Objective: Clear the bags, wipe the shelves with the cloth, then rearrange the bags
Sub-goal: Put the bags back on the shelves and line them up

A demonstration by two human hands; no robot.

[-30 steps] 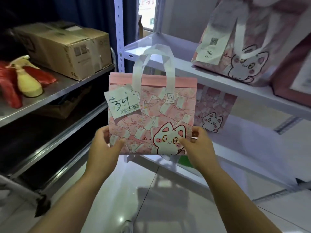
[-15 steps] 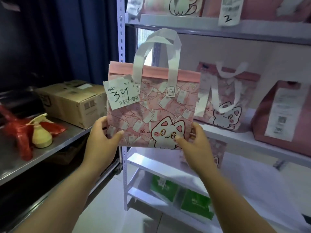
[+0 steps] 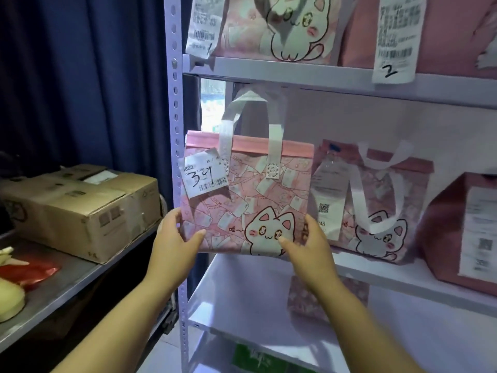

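The bag (image 3: 247, 195) is pink, flat-fronted and soft-looking. It is printed with scattered banknote shapes and has a white cartoon cat at lower right. A plain pink band runs along its top, and two pale strap handles (image 3: 274, 135) stand up from it. A white tag (image 3: 205, 177) with a barcode and a handwritten "34" hangs at its upper left.

The bag is upright at the left end of the middle shelf (image 3: 419, 277), just beside the grey perforated post (image 3: 175, 109) (whether its base touches the shelf, I cannot tell). The left hand (image 3: 174, 239) pinches the lower left corner, thumb on the front. The right hand (image 3: 309, 250) pinches the lower right corner, thumb across the cat.

To the right on that shelf stand a second cat bag (image 3: 414, 200) with drooping handles and a darker, boxy bag (image 3: 462, 232). The top shelf (image 3: 309, 72) holds more tagged pink bags, and the shelf below holds a small pink one (image 3: 295, 302). On the metal rack (image 3: 67, 286) at left sits a taped cardboard box (image 3: 80, 211).
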